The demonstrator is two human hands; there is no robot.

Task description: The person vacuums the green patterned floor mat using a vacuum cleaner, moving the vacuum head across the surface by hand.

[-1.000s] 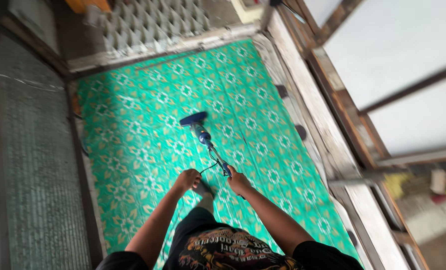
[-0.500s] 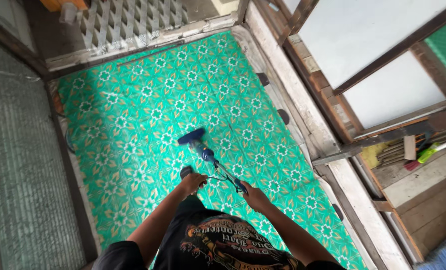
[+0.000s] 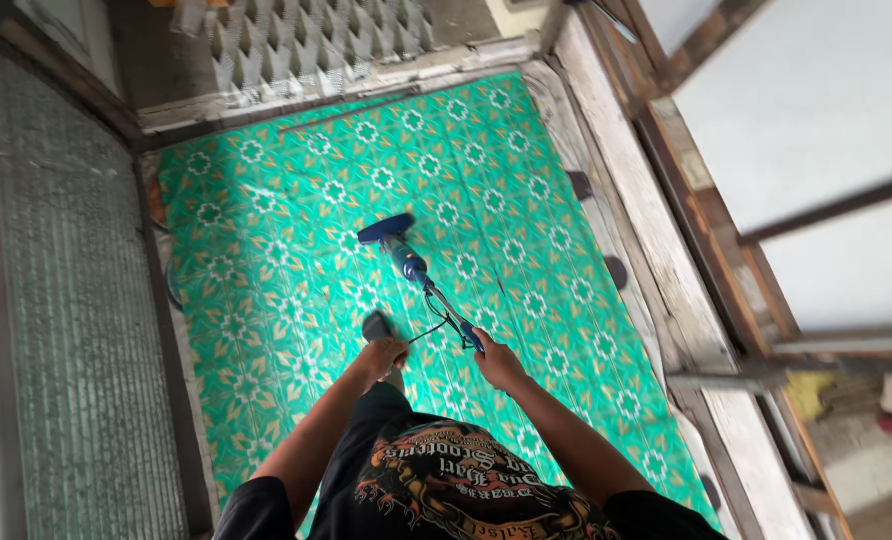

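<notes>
While both arms reached forward and down from the black printed shirt (image 3: 446, 490), the right hand (image 3: 496, 362) was closed around the upper end of a blue mop handle (image 3: 446, 310), its knuckles turned toward the floor. The left hand (image 3: 381, 355) sat just beside it, slightly lower and to the left, with the fingers curled; a thin black cord (image 3: 429, 330) ran from the handle toward that hand, though whether the fingers actually pinched it could not be made out. A dark shape (image 3: 376, 325), possibly a foot, showed just beyond the left hand.

From the hands the handle slanted away and to the left, ending in a flat blue mop head (image 3: 386, 229) that lay on the green patterned floor (image 3: 266, 300), roughly in the middle of the covered strip. The covering bore repeating white and yellow flower-like motifs in a diagonal grid.

On the left a tall ribbed glass panel (image 3: 66, 300) in a dark frame bordered the floor. On the right a weathered wooden sill (image 3: 646, 230) ran alongside it, with small dark fittings (image 3: 616, 272) set against its edge and a wooden-framed window (image 3: 806, 150) above. At the far end a thin rod (image 3: 346, 113) lay across the covering near a raised threshold, and beyond that stood a pale lattice grille (image 3: 306, 35).
</notes>
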